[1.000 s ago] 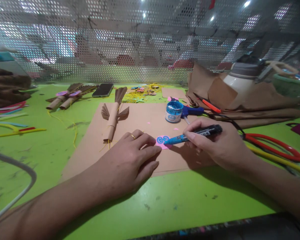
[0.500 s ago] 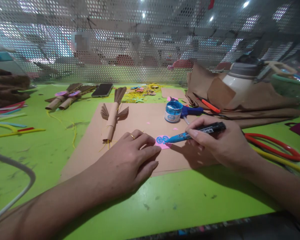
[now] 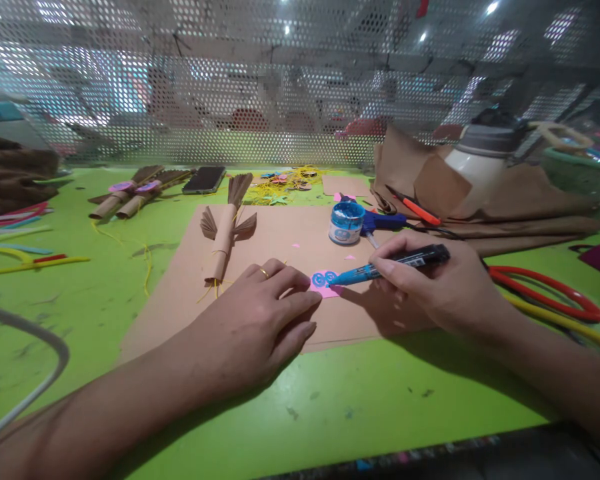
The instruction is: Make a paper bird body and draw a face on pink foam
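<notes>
A blue marker pen (image 3: 380, 265) with a black end is gripped in my right hand (image 3: 430, 287), its tip against a small pink paper piece (image 3: 323, 291). Two blue spiral rings are drawn on that piece. My left hand (image 3: 260, 313), a ring on one finger, lies flat with fingers stretched out, fingertips at the pink paper's left edge. Beneath is a sheet of brown card (image 3: 275, 233). To the left on the card lies a rolled brown paper figure (image 3: 223, 237) with pleated wings and tail, yellow strings at its lower end.
Behind the marker stand a blue paint jar (image 3: 347, 230) and a blue glue gun (image 3: 385, 221). Orange-handled scissors (image 3: 423, 210), brown paper and a white bottle (image 3: 480, 160) are at the right. Two similar paper figures (image 3: 115, 200) and a phone (image 3: 203, 180) lie back left, before a perforated screen (image 3: 280, 147).
Almost nothing differs. The marker tip has shifted very slightly on the pink paper; my left hand stays in place.
</notes>
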`<state>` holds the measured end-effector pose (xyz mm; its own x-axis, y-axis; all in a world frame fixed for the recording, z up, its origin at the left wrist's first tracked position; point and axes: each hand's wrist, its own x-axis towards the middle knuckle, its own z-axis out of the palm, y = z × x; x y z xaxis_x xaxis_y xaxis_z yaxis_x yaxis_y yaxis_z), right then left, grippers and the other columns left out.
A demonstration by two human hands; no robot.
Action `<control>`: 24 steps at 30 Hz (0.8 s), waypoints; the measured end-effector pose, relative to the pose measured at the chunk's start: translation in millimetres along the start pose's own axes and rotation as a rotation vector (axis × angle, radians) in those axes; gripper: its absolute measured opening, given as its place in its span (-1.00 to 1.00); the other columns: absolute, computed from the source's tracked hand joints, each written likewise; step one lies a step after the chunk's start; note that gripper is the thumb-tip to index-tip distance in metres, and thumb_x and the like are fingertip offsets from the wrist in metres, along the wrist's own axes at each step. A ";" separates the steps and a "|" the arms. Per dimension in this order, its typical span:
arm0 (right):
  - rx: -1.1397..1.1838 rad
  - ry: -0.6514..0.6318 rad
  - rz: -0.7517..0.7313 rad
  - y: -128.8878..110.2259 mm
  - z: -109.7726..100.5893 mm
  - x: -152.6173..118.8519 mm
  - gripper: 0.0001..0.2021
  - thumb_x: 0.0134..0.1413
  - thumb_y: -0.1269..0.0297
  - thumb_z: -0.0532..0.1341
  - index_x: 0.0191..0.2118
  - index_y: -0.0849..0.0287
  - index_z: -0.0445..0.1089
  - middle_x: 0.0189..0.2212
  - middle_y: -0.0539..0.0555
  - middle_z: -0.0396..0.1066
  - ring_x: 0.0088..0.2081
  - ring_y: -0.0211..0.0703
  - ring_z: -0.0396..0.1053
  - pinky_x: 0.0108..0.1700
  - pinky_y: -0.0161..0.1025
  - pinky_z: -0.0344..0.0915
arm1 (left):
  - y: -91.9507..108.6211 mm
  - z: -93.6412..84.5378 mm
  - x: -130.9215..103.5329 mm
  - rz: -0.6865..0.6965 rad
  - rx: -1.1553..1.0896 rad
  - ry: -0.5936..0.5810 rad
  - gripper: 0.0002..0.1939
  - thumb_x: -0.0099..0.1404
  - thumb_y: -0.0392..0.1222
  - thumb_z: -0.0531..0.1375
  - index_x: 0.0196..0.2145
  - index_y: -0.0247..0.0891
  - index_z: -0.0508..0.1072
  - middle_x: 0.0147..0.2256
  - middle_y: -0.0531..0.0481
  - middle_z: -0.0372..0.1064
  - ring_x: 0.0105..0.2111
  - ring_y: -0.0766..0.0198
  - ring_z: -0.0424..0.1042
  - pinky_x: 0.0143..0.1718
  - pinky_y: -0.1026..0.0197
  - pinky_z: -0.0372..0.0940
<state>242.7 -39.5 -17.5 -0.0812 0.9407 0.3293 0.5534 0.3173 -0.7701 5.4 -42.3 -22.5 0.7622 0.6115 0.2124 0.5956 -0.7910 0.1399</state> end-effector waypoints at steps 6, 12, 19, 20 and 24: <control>0.045 0.013 -0.008 -0.7 -0.4 -0.2 -0.87 0.00 0.27 0.25 -0.50 0.15 0.41 -0.65 -0.04 0.34 -0.62 -0.27 0.25 -0.52 -0.26 0.17 | -0.8 0.4 -0.7 -0.007 0.000 -0.004 -0.72 0.41 -0.15 0.00 -0.10 -0.24 0.46 -0.12 -0.15 0.35 -0.12 0.09 0.25 -0.08 -0.02 0.22; -0.025 -0.018 -0.036 -0.7 -0.2 -0.1 -0.88 0.01 0.25 0.24 -0.47 0.15 0.42 -0.67 -0.05 0.34 -0.61 -0.25 0.26 -0.49 -0.24 0.18 | -0.9 0.5 -0.4 0.009 0.005 0.009 -0.70 0.41 -0.15 0.00 -0.08 -0.24 0.46 -0.13 -0.16 0.36 -0.13 0.09 0.25 -0.09 -0.02 0.22; -0.035 -0.035 -0.049 0.1 0.1 0.9 -0.89 0.01 0.27 0.24 -0.48 0.13 0.41 -0.69 -0.06 0.32 -0.62 -0.25 0.26 -0.47 -0.22 0.19 | -1.4 0.8 -0.8 0.009 0.011 0.012 -0.71 0.40 -0.15 0.00 -0.06 -0.23 0.46 -0.12 -0.16 0.36 -0.13 0.08 0.25 -0.09 -0.03 0.23; -0.030 -0.035 -0.039 0.3 0.2 0.9 -0.89 0.01 0.27 0.24 -0.49 0.13 0.41 -0.69 -0.06 0.32 -0.62 -0.25 0.25 -0.47 -0.22 0.19 | -1.3 0.8 -0.8 0.010 0.008 0.015 -0.71 0.40 -0.15 0.00 -0.07 -0.23 0.46 -0.12 -0.16 0.36 -0.13 0.08 0.26 -0.09 -0.03 0.23; -0.005 -0.014 -0.004 0.0 0.4 1.0 -0.88 0.01 0.26 0.24 -0.49 0.14 0.41 -0.68 -0.05 0.32 -0.62 -0.25 0.25 -0.51 -0.24 0.17 | -0.3 0.3 -0.7 -0.005 -0.005 0.004 -0.72 0.40 -0.16 0.00 -0.13 -0.26 0.47 -0.12 -0.16 0.35 -0.12 0.08 0.25 -0.09 -0.03 0.23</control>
<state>242.3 -38.5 -17.4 -0.0946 0.9410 0.3249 0.5573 0.3205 -0.7660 4.7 -42.5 -23.1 0.7584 0.6152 0.2152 0.5981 -0.7882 0.1453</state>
